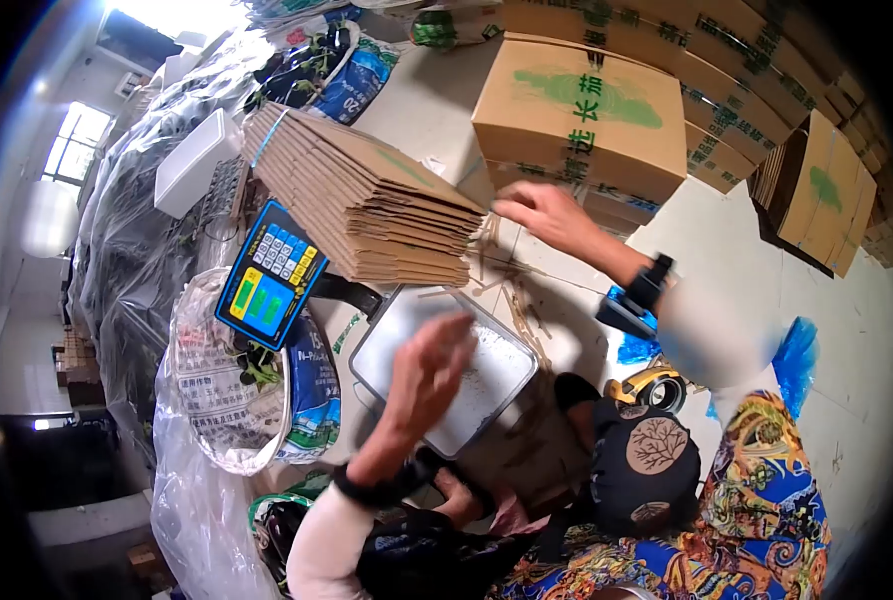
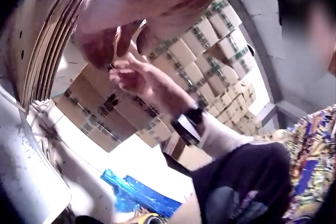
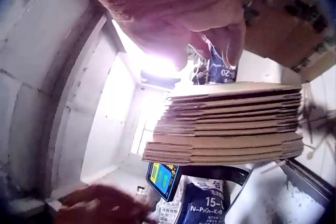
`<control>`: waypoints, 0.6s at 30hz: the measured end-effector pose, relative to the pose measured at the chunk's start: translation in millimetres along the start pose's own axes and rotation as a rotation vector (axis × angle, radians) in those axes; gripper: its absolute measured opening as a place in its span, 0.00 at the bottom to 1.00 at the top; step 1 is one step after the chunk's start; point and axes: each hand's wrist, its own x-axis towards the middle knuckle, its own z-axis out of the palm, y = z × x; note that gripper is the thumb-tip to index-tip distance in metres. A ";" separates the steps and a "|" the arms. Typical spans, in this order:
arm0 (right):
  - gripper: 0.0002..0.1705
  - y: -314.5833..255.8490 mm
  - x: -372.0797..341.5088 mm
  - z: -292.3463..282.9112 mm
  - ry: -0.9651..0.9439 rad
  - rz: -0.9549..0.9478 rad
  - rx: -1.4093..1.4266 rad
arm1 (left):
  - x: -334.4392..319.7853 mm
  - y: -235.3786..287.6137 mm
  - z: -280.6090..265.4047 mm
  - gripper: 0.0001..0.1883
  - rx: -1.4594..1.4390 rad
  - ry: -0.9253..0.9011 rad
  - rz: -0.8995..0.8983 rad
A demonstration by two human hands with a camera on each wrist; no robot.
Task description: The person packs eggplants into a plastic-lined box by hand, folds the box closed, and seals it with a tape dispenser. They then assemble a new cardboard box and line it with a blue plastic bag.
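Note:
A strapped stack of flattened cardboard boxes (image 1: 366, 195) stands over the far side of a scale's metal platform (image 1: 486, 370). My left hand (image 1: 431, 375), blurred by motion, is above that platform with its fingers loosely bent. Just off the stack's right corner is my right hand (image 1: 546, 215), fingers loosely curled and nothing visible in them. The right wrist view puts this hand (image 3: 173, 11) above the layered cardboard edges (image 3: 231, 124). The scale's blue keypad display (image 1: 271, 275) sits left of the stack.
Printed cartons (image 1: 581, 115) are piled at the back right. A white woven sack (image 1: 231, 400) with greens stands left of the scale. Near my right arm lie a tape roll (image 1: 656, 390) and blue plastic (image 1: 796, 355). Brown scraps (image 1: 521, 300) litter the floor beside the platform.

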 end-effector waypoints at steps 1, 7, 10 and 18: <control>0.26 -27.3 19.9 4.6 -0.037 0.061 -0.057 | -22.7 19.3 -5.2 0.14 -0.106 -0.047 -0.064; 0.25 -65.8 100.4 77.5 0.074 -0.262 -0.280 | -107.4 86.1 -36.5 0.17 -0.144 -0.199 -0.074; 0.21 -55.2 120.0 98.9 0.058 -0.302 -0.424 | -119.1 78.5 -38.2 0.18 -0.145 -0.138 -0.031; 0.12 -72.3 120.5 97.8 0.016 -0.160 -0.624 | -129.8 58.6 -42.7 0.18 -0.210 -0.103 -0.071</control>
